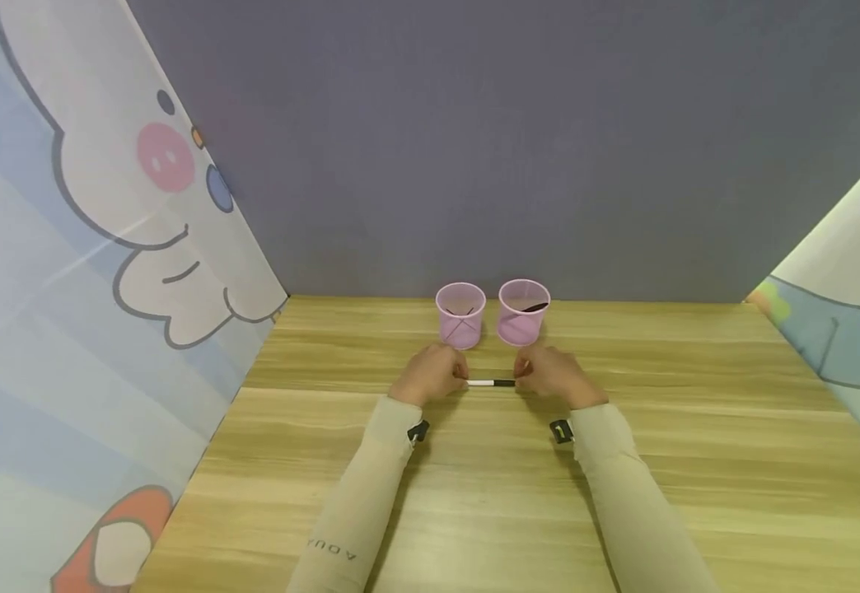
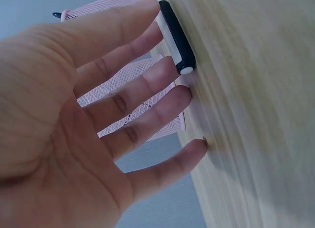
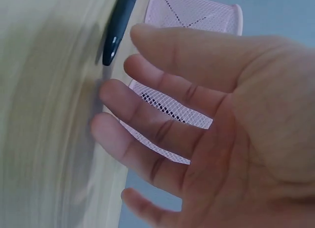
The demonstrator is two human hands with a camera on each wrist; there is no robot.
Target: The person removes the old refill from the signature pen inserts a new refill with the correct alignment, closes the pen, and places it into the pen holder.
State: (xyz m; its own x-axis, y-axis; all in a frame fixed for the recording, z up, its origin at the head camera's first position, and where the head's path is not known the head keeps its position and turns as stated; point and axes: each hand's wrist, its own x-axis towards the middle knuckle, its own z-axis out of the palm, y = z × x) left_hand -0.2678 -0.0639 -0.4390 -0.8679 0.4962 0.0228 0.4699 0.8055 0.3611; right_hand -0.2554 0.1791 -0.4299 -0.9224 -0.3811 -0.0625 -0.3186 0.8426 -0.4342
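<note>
A white and black pen [image 1: 480,383] lies crosswise low over the wooden table, between the two hands. My left hand [image 1: 432,375] is at its white end. In the left wrist view the thumb and index finger pinch the pen [image 2: 178,38] beside its black clip, while the other fingers are spread. My right hand [image 1: 549,372] is at the black end. The right wrist view shows its fingers relaxed, with a small gap between thumb and the pen's dark tip [image 3: 115,36]. Beyond the hands stand two pink mesh cups, a left one [image 1: 461,329] and a right one [image 1: 519,329].
A dark pen [image 1: 535,308] leans inside the right cup. Behind the cups rises a grey wall [image 1: 511,148]. Cartoon-printed sheets hang at the left [image 1: 89,272] and right [image 1: 856,329]. The wooden table [image 1: 489,511] extends toward me between the sleeves.
</note>
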